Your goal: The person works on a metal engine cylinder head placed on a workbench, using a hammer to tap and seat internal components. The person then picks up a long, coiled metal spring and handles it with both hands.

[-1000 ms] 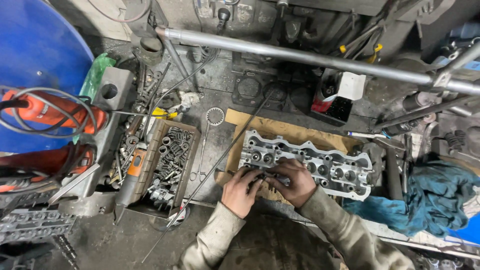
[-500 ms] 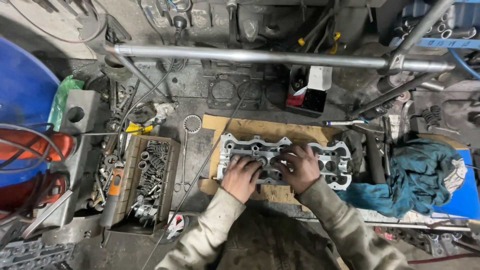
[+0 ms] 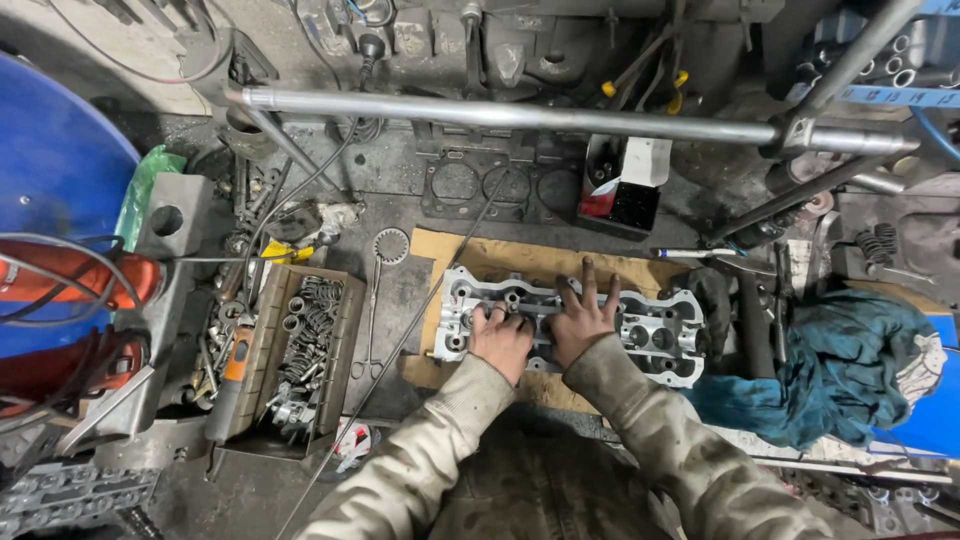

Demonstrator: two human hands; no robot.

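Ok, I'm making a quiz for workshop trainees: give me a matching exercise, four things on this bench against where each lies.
Things:
1. cylinder head
2. teal rag
3. box of valve springs
4. head gasket

Places:
A. far right of the bench
B. under both hands, on cardboard
C. behind the cardboard, below the steel pipe
D. left of the cardboard

Pairs: 1-B, 2-A, 3-D, 4-C

- The left hand [image 3: 503, 340] and right hand [image 3: 583, 322] cover the middle of the cylinder head [image 3: 655, 330]; the ports beneath them are hidden.
- Whether the left hand's curled fingers grip anything cannot be told.
- The blue barrel [image 3: 55, 180] is cut off by the left edge.
- The small parts in the wooden box [image 3: 310, 330] are too small to tell apart.
- The teal rag [image 3: 840, 370] hides whatever lies beneath it.
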